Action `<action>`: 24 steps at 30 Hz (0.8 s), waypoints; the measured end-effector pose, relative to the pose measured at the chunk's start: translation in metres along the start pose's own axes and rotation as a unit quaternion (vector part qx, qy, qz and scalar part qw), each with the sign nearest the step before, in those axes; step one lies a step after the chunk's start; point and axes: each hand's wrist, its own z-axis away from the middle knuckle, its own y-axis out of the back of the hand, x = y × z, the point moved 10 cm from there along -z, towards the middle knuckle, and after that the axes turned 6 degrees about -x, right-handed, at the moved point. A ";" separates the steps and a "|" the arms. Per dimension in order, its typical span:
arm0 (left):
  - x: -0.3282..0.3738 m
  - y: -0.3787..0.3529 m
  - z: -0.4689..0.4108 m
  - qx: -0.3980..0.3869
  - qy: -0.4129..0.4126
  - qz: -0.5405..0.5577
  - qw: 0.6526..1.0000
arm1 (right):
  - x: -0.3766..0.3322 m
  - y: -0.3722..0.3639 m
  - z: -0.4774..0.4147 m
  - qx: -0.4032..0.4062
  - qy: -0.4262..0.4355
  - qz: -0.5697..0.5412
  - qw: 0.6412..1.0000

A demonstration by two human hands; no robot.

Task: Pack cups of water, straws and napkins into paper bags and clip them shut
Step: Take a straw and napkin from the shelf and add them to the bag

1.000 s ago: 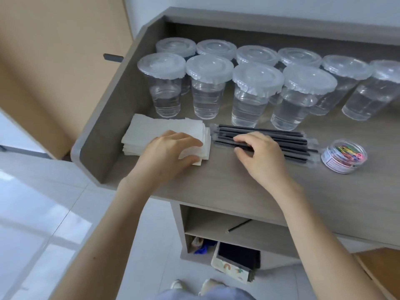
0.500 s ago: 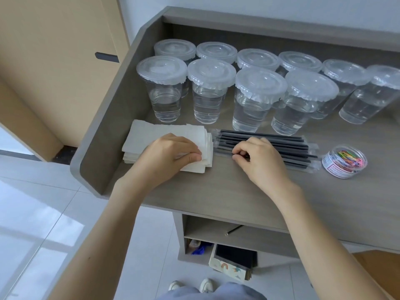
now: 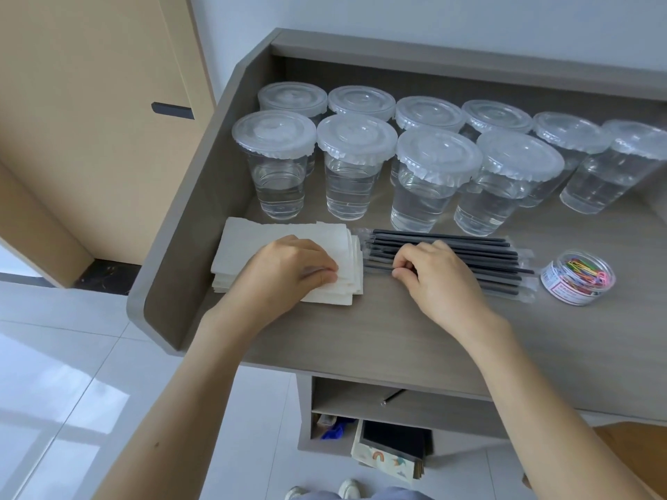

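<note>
Several lidded clear cups of water (image 3: 355,164) stand in two rows at the back of the grey desk (image 3: 379,330). A stack of white napkins (image 3: 249,243) lies front left. My left hand (image 3: 285,274) rests on the stack and pinches the top napkin near its right edge between thumb and fingers. Beside it lie several black straws in clear wrappers (image 3: 498,254). My right hand (image 3: 436,279) has its fingers curled over the left ends of the straws and pinches one. No paper bag is in view.
A small clear tub of coloured paper clips (image 3: 577,277) stands right of the straws. The desk has a raised wall on its left and back. A shelf with books (image 3: 391,449) sits below. A wooden door (image 3: 90,120) stands at the left.
Both hands have curled their fingers: the left has closed thumb and fingers on the top napkin, the right has tightened from lying over the straws to pinching one. The camera moved closer.
</note>
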 end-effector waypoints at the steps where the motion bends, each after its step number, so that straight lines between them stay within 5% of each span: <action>1: 0.000 0.002 0.000 0.005 -0.007 -0.009 1.000 | 0.001 0.002 0.001 0.004 -0.005 0.003 1.000; 17: 0.005 0.017 0.009 0.106 0.002 -0.046 0.993 | 0.004 0.034 0.047 0.154 -0.009 -0.020 0.988; 24: 0.052 0.038 0.019 0.200 0.011 -0.009 0.980 | 0.018 0.063 0.081 0.223 -0.022 -0.143 0.964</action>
